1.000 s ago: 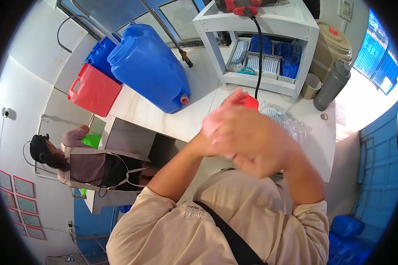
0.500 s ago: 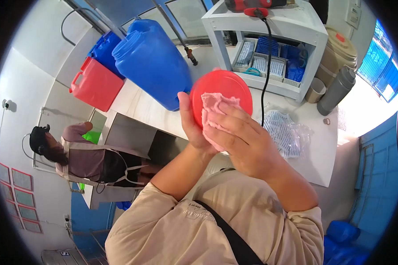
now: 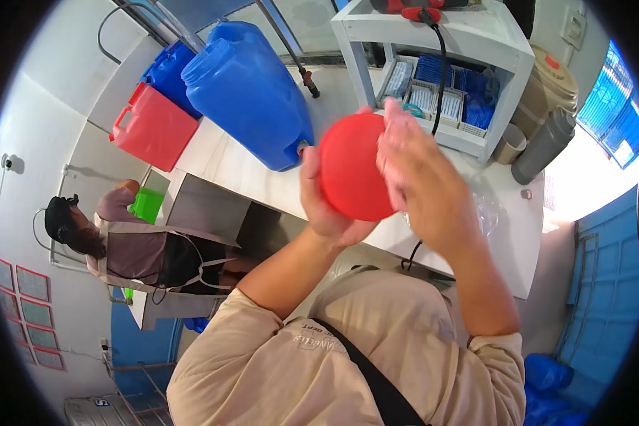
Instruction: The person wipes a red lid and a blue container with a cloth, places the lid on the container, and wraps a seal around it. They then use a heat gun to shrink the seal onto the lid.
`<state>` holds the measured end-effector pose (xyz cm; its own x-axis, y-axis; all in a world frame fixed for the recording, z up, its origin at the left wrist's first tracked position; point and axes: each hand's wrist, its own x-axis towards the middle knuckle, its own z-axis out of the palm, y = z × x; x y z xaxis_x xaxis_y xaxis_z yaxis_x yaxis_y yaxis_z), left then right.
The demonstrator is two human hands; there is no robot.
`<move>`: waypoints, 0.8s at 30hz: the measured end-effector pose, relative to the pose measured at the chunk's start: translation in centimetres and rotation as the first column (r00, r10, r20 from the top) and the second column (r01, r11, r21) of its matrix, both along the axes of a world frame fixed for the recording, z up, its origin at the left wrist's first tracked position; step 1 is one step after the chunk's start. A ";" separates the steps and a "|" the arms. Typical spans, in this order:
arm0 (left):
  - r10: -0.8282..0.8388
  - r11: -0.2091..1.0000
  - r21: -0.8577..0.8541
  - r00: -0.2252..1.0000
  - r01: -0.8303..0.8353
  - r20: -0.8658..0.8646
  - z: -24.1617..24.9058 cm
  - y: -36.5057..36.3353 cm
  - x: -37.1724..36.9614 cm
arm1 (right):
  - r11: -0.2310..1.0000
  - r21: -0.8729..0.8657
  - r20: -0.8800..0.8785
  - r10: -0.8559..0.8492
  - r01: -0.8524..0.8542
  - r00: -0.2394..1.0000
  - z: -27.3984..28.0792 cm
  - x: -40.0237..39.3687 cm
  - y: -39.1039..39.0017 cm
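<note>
A round red lid-like object is held up in front of me over the counter's front edge. My left hand grips it from the left and below, thumb along its left side. My right hand holds a pink cloth against the red object's right edge; this hand is somewhat blurred. The cloth is partly hidden beneath my right fingers.
Blue jug and red jug stand at the left on the counter. A white shelf with baskets, a grey bottle and a cup are at the right. A co-worker stands at far left.
My right hand and the cloth have moved from the middle of the red object to its right edge. More of its red face shows. The co-worker's green object is more visible.
</note>
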<state>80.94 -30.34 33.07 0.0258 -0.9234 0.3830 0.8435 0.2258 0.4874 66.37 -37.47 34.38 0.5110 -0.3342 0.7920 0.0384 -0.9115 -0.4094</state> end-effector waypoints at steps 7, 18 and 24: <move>0.020 0.998 -0.047 0.953 -0.036 -0.304 0.6 -0.3 0.7 | 0.978 -0.184 -0.011 0.101 -0.101 0.995 0.1 1.3 3.0; 0.597 0.793 -0.447 0.380 -0.414 0.707 -4.6 1.4 3.0 | 0.036 0.707 0.703 -0.141 -0.706 0.697 -7.1 6.2 2.5; 0.512 0.838 -0.408 0.264 -0.361 0.818 -11.6 1.4 8.1 | 0.335 0.735 0.632 -0.025 -0.589 0.774 -5.2 9.4 -2.0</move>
